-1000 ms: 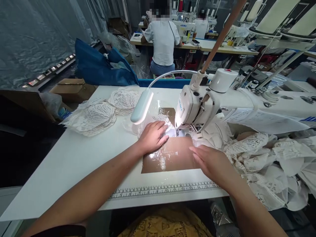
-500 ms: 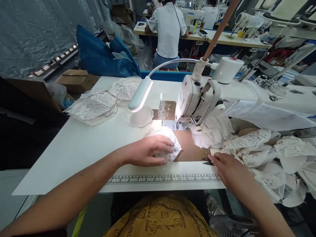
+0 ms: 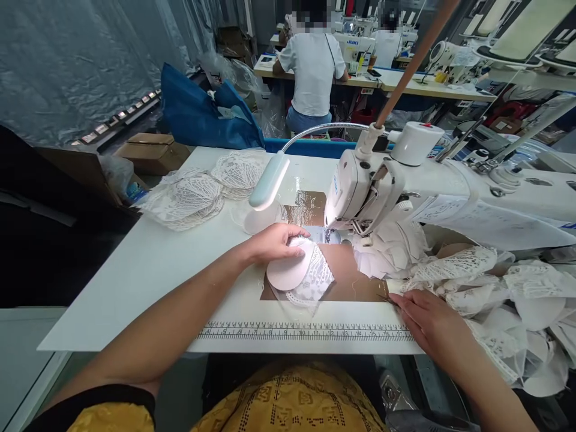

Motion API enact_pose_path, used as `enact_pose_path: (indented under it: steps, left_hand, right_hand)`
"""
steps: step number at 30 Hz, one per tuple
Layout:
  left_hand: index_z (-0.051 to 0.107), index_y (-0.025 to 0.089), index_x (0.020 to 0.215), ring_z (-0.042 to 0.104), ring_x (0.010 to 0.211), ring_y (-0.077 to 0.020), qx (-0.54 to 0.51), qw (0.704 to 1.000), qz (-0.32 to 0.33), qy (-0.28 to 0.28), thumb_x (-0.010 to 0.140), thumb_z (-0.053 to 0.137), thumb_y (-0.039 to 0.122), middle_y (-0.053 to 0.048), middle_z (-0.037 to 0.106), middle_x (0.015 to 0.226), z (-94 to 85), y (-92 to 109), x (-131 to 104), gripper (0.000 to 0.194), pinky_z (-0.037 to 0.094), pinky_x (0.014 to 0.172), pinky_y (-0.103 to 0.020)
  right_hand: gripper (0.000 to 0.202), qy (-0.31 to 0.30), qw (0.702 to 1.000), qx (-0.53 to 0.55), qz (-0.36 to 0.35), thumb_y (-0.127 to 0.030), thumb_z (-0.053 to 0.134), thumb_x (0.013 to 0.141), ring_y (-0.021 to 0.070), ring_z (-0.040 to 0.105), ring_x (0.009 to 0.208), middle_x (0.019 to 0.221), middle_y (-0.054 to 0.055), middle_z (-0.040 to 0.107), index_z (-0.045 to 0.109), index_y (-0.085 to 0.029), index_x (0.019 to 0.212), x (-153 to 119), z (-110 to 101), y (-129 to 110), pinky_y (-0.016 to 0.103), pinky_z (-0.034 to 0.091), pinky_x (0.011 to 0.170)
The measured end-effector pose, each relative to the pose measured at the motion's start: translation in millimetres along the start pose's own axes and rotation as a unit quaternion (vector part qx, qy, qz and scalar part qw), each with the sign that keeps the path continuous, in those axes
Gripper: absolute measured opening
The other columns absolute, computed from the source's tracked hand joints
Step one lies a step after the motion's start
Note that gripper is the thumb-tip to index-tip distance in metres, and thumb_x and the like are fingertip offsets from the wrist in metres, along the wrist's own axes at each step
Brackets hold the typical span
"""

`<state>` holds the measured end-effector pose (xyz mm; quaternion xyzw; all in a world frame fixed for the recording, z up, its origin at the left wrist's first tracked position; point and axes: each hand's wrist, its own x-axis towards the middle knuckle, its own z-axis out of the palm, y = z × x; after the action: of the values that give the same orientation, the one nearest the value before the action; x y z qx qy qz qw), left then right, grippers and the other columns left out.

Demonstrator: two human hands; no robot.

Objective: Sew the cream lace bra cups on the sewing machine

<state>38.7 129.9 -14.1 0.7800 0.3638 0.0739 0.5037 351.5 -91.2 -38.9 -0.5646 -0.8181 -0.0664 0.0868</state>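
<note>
One white surface [image 3: 135, 276] carries everything at hand. On its right stands one sewing machine [image 3: 432, 174], and by it lies one heap [image 3: 535, 300] of white lace and pads, too tangled to count. Past the far edge is one blue bag [image 3: 204, 111]. Two lace stacks [image 3: 182, 201] lie touching at the back left. One ruler [image 3: 306, 332] runs along the near edge. Brown sheet [image 3: 348, 270] shows in two patches, one before the needle and one beyond. Of two hands, the left hand [image 3: 274, 243] pinches one pad [image 3: 288, 273], thumb on top, fingers at its far edge; the pad lies over one lace piece [image 3: 317, 276] on the nearer brown patch. The right hand [image 3: 427, 318], at that patch's right corner, has its fingers closed on one dark, thin tool [image 3: 386, 298], mostly hidden. One lamp [image 3: 269, 180] hangs above one sheer cup [image 3: 263, 221].
</note>
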Motion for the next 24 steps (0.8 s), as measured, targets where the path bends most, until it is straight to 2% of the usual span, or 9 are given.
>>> enact_pose_path:
  steps: [4,7,11,14,19,24]
  left_hand:
    - [0.068,0.013,0.087,0.063,0.08,-0.0197,-0.092,0.996,0.001,-0.01,0.073,0.071,0.037,-0.005,0.067,0.088,2.3,-1,-7,0.028,0.048,0.065,-0.026]
    - [0.068,0.013,0.083,0.062,0.075,-0.017,-0.155,0.988,-0.013,-0.01,0.073,0.073,0.039,-0.004,0.066,0.081,6.9,-1,-10,0.028,0.047,0.061,-0.024]
    - [0.071,0.015,0.092,0.064,0.079,-0.0186,-0.227,0.972,-0.015,-0.05,0.075,0.074,0.041,-0.006,0.069,0.088,12.4,-2,-14,0.032,0.052,0.068,-0.027]
    - [0.072,0.015,0.097,0.065,0.086,-0.0196,-0.254,0.964,0.0,-0.077,0.076,0.074,0.041,-0.007,0.071,0.093,14.2,-2,-18,0.033,0.052,0.075,-0.029]
    - [0.073,0.015,0.097,0.065,0.089,-0.0205,-0.258,0.962,0.021,-0.091,0.08,0.071,0.042,-0.007,0.072,0.095,15.6,-4,-21,0.033,0.052,0.078,-0.029]
    - [0.073,0.016,0.102,0.065,0.092,-0.0214,-0.255,0.96,0.04,-0.104,0.081,0.07,0.041,-0.008,0.073,0.097,17.3,-8,-18,0.034,0.051,0.079,-0.029]
  right_hand:
    - [0.02,0.079,0.992,0.094,0.036,-0.021,0.049,0.093,0.0193,0.063,0.087,0.09,0.008,0.066,0.063,-0.017,0.106,14,-13,-17,0.029,0.052,0.071]
    - [0.021,0.104,0.978,0.171,0.054,-0.021,0.046,0.094,0.0185,0.064,0.095,0.097,0.008,0.068,0.062,-0.019,0.108,36,-13,-33,0.027,0.052,0.077]
    - [0.036,-0.003,0.951,0.29,0.108,-0.029,0.038,0.098,0.0189,0.067,0.097,0.105,0.007,0.071,0.056,-0.021,0.128,75,-6,-51,0.031,0.054,0.08]
    - [0.041,-0.056,0.916,0.375,0.133,-0.039,0.038,0.098,0.0235,0.059,0.117,0.127,0.007,0.064,0.057,-0.023,0.131,103,-2,-56,0.038,0.049,0.095]
    - [0.041,-0.077,0.86,0.481,0.149,-0.046,0.053,0.09,0.0262,0.057,0.12,0.127,0.007,0.063,0.063,-0.024,0.123,129,3,-57,0.045,0.043,0.103]
    - [0.036,-0.075,0.828,0.534,0.155,-0.044,0.06,0.086,0.0234,0.062,0.109,0.121,0.007,0.066,0.066,-0.025,0.116,133,9,-59,0.04,0.049,0.093]
